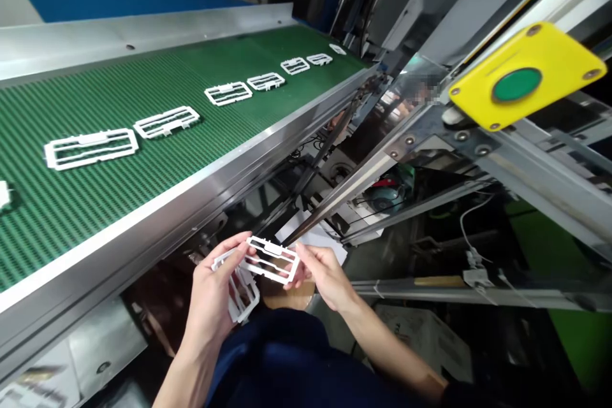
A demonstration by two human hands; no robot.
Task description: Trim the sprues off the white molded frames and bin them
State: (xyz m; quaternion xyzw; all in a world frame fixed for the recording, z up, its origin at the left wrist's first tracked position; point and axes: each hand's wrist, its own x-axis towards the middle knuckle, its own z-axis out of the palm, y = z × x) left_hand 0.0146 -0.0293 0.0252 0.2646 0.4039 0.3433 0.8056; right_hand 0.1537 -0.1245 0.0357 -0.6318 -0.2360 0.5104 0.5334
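My left hand (210,290) is closed around at least two white plastic frames with thin inner bars. One plastic frame (273,248) is held out flat between both hands, its left end under my left thumb. At its right end, my right hand (332,277) pinches it between thumb and fingers. Another white frame (254,295) hangs tilted below, gripped in my left hand only; my fingers partly hide it. Similar frames (90,138) lie in a row on the green conveyor belt (153,172), beyond my hands.
A metal rail (143,223) edges the near side of the conveyor. At the right, a yellow button box (478,99) with a green button (517,85) sits on a metal frame post. Beneath are white paper (329,239) and a crossbar (430,292). Dark machinery stands at the back.
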